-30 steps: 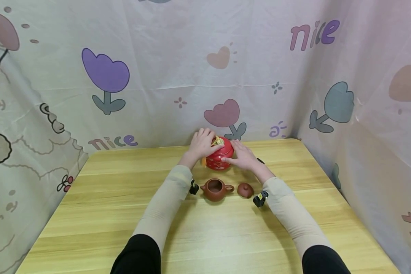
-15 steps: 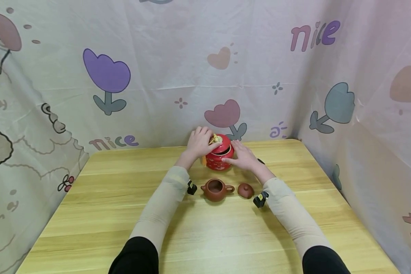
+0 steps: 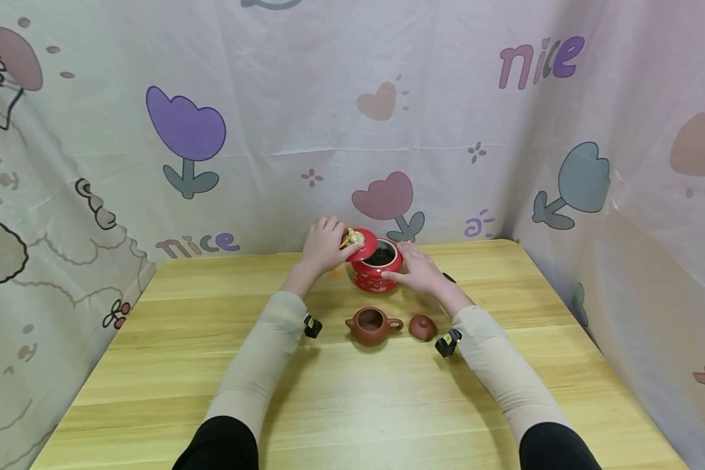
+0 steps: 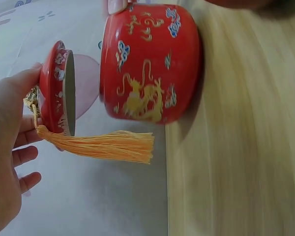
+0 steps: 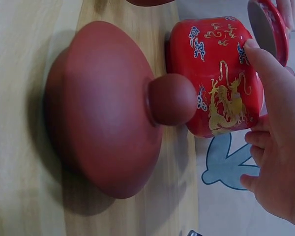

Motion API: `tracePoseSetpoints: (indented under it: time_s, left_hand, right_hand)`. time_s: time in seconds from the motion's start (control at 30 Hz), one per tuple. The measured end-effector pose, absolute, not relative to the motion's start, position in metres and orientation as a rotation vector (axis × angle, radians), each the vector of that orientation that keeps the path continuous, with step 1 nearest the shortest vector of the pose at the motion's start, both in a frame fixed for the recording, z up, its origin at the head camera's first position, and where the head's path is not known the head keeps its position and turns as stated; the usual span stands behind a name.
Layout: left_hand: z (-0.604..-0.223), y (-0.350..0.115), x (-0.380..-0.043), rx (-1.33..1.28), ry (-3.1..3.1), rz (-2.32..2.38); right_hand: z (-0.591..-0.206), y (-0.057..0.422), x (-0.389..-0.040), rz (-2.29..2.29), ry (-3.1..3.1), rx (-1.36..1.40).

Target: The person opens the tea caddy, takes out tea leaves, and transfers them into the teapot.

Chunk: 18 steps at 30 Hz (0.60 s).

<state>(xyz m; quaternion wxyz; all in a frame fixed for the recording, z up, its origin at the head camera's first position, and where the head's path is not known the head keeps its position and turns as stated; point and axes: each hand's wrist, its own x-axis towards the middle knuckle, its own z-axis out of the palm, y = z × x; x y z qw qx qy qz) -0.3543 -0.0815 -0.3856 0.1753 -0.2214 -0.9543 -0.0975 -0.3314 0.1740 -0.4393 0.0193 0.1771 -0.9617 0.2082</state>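
Note:
My left hand (image 3: 322, 247) pinches the gold knob of a red lid (image 3: 365, 243) and holds it tilted at the left side of the jar's mouth. From the lid hangs an orange tassel (image 4: 108, 146), plain in the left wrist view. The red jar (image 3: 375, 281), with gold dragons and blue clouds on its wall, stands upright at the back of the table; dark contents show inside. My right hand (image 3: 420, 269) grips the jar's right side, thumb near the rim in front and fingers behind. Nearer me sit a brown teapot (image 3: 369, 338) without its lid and the round-knobbed teapot lid (image 5: 103, 113).
The wooden table (image 3: 352, 411) ends just behind the jar, where a patterned curtain (image 3: 282, 117) hangs. Partly hidden behind my right wrist is a small black object (image 3: 448, 277). The teapot and its lid stand between my forearms.
My left hand has tipped the lid up off the jar and carried it left, uncovering the mouth. The right hand has stayed on the jar; teapot and its lid have not moved.

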Motion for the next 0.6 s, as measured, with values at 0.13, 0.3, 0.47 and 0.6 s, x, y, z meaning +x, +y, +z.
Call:
tracePoseSetpoints:
  time_s: [0.13, 0.3, 0.47, 0.6]
  left_hand:
    - [-0.387, -0.094, -0.349, -0.614, -2.700, -0.269]
    - [-0.387, -0.108, -0.341, -0.592, -2.694, -0.278]
    - [-0.391, -0.118, -0.337, -0.584, -2.693, -0.258]
    - [-0.399, -0.125, -0.334, -0.593, -2.701, -0.259]
  right_hand:
    - [-0.440, 0.174, -0.331, 0.647, -2.983, 0.556]
    - [-0.439, 0.173, -0.332, 0.645, -2.977, 0.563]
    - [-0.437, 0.173, -0.330, 0.662, -2.971, 0.558]
    - [-0.437, 0.173, -0.330, 0.662, -2.973, 0.561]
